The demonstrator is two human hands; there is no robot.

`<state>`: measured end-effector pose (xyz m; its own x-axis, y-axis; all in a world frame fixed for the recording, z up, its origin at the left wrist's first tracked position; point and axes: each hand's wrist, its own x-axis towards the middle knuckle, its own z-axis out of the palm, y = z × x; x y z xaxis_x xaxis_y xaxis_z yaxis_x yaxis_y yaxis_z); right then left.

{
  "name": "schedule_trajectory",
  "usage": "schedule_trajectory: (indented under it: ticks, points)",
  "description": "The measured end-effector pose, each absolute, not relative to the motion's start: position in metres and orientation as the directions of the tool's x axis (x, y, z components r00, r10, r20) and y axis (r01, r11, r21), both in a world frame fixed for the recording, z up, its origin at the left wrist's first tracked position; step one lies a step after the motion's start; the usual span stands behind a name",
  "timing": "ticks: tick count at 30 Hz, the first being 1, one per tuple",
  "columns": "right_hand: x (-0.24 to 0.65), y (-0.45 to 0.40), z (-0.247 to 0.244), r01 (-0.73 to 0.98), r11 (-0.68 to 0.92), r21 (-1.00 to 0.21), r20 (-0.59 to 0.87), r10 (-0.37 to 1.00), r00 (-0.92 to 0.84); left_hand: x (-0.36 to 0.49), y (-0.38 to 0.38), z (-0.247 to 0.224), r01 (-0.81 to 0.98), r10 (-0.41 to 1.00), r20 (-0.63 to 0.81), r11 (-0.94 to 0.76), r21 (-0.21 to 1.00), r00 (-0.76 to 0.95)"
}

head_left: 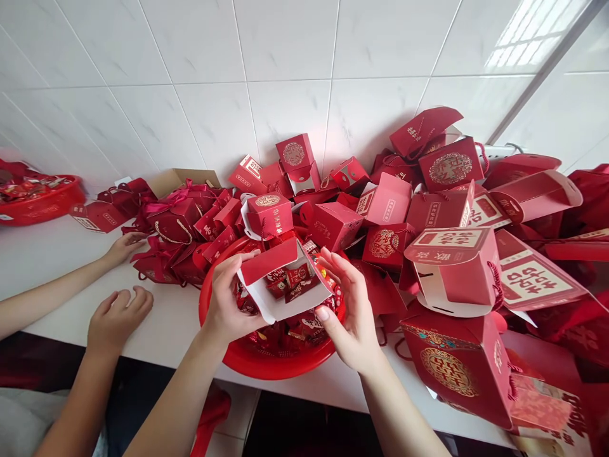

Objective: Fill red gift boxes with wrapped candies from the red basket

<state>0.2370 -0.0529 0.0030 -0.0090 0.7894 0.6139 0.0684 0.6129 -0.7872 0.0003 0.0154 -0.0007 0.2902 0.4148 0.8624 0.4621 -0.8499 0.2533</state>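
Observation:
My left hand point(227, 298) grips a red candy box point(273, 260) by its left side, thumb below and fingers behind. The box's top is open toward me, showing a white inside with several red-wrapped candies point(295, 277) in it. Close to the box's right side is my right hand point(351, 311), its fingers curved and apart from the thumb. The thumb tip lies at the box's lower right corner; whether it touches is hard to tell. Beneath both hands stands a red plastic basin point(285, 368) holding wrapped candies point(271, 339).
Many red gift boxes point(451, 374) are heaped along the white table point(176, 324) against the tiled wall point(285, 44). At left, another person's hands point(118, 317) rest near tied boxes point(176, 219). A second red basin point(47, 206) with packets stands far left.

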Motion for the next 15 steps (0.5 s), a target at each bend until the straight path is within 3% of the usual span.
schedule_trajectory:
  ticks: [5, 10, 15]
  points:
    - [0.232, -0.040, 0.002, 0.089, 0.585, -0.806, 0.589, 0.808, 0.023, 0.006, 0.009, 0.008, 0.436, 0.445, 0.838, -0.853, 0.288, 0.316]
    - [0.230, -0.013, -0.004, 0.150, 0.450, -0.880, 0.462, 0.885, 0.058, 0.008, 0.004, 0.016, 0.478, 0.560, 0.628, -0.818, 0.319, 0.540]
    - [0.235, -0.016, -0.008, 0.165, 0.586, -0.793, 0.601, 0.796, 0.063, 0.004, 0.006, 0.016, 0.445, 0.568, 0.641, -0.817, 0.366, 0.516]
